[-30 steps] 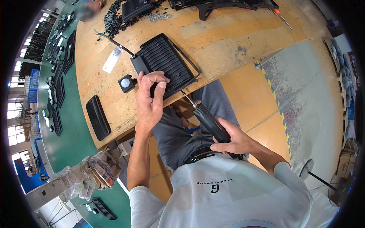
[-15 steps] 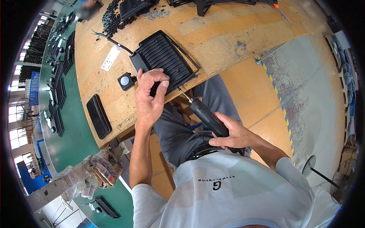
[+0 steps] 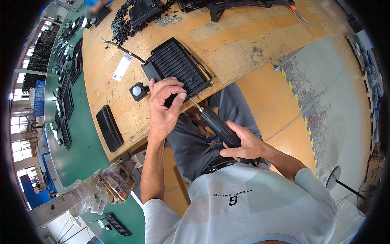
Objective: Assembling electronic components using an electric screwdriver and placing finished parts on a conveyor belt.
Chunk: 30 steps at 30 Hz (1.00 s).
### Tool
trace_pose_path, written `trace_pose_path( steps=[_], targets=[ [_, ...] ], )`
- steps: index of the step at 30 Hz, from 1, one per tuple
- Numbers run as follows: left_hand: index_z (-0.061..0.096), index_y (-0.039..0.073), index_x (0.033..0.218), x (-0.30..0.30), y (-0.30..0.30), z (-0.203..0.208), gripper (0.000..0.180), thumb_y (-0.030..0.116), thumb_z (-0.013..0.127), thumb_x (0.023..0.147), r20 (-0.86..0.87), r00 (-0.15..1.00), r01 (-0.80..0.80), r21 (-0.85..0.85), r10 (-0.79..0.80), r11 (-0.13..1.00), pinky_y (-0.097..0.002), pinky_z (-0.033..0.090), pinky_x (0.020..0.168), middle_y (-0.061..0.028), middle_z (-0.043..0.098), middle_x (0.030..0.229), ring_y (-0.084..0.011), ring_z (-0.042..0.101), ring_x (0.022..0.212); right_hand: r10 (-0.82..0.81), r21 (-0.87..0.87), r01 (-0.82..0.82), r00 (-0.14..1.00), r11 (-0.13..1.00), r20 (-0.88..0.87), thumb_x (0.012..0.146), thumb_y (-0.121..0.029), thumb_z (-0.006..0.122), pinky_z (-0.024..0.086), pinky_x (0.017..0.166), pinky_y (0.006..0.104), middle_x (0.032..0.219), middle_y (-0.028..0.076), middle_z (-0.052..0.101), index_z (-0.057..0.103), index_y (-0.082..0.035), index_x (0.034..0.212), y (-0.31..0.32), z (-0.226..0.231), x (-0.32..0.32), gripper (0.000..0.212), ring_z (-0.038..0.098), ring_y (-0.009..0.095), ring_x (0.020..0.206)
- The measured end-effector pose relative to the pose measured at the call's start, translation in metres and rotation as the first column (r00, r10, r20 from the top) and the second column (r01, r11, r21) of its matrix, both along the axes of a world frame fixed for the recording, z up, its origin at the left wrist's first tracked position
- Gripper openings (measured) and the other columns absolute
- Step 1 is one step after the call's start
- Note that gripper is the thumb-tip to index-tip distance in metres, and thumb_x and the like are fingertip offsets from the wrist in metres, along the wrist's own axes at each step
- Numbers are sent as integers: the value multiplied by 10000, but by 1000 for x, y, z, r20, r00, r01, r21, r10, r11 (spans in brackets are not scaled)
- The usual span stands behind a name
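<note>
A black finned floodlight (image 3: 178,67) lies tilted at the table's near edge, its bracket along the right side and a cable with bare coloured wires (image 3: 124,50) at its upper left. My left hand (image 3: 165,106) rests over its near left corner, thumb and fingers curled together in a pinch. What they pinch is hidden. My right hand (image 3: 247,143) grips a black power screwdriver (image 3: 219,128). The driver slants up and left, its thin bit close to my left fingertips at the floodlight's near edge. Beside my left hand sits a small black sensor with a white dome (image 3: 137,91).
A white label (image 3: 122,67) and a black phone-like case (image 3: 109,128) lie on the wooden table (image 3: 243,38). Black screws (image 3: 120,25) are heaped at the back, near silver ones. A green bench (image 3: 83,158) with more floodlights runs along the left. A plastic-wrapped beam (image 3: 87,195) juts in at lower left.
The whole view has shifted slightly. The driver's bit has moved left, closer to my left fingertips, while both hands keep their hold.
</note>
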<state>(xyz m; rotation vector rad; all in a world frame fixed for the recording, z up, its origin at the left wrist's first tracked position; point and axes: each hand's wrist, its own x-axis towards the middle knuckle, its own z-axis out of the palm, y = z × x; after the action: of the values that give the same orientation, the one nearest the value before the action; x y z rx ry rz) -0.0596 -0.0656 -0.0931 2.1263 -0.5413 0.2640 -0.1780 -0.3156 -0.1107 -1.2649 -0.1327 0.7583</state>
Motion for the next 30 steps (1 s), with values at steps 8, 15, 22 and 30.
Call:
trace_pose_path(
  steps=[8, 15, 22, 30],
  targets=[
    [746, 67, 917, 1, 2, 2, 52, 63, 731, 867, -4, 1000, 25, 48, -25, 999, -565, 174, 1198, -25, 703, 1062, -243, 605, 1179, -5, -30, 6, 1000, 1000, 29, 869, -194, 800, 453, 480, 233, 795, 10, 557, 448, -1, 1310, -1, -3, 0, 597, 540, 64, 557],
    [762, 78, 926, 3, 8, 4, 74, 54, 729, 865, 3, 998, 61, 93, -62, 994, -560, 176, 1193, -29, 699, 1078, -243, 602, 1182, 1, 9, -1, 1000, 1000, 21, 860, -176, 808, 459, 475, 243, 818, 18, 545, 443, -10, 1253, 0, -13, 0, 561, 544, 71, 553],
    [757, 84, 957, 3, 3, 11, 106, 44, 726, 863, -54, 997, 52, 89, -47, 995, -556, 187, 1183, -26, 698, 1062, -237, 599, 1164, 21, 37, -22, 999, 999, 36, 870, -157, 793, 459, 465, 246, 811, 17, 540, 445, -19, 1238, -2, -14, 6, 524, 541, 73, 541],
    [663, 81, 1215, 0, 8, 30, 483, -81, 626, 762, -107, 978, 202, 226, -181, 953, -585, 188, 1208, -71, 661, 1240, -310, 487, 1368, 53, 169, -48, 998, 984, -28, 894, -115, 751, 467, 447, 254, 799, 34, 534, 416, -6, 1290, -7, -29, 11, 530, 547, 104, 524]
  ],
)
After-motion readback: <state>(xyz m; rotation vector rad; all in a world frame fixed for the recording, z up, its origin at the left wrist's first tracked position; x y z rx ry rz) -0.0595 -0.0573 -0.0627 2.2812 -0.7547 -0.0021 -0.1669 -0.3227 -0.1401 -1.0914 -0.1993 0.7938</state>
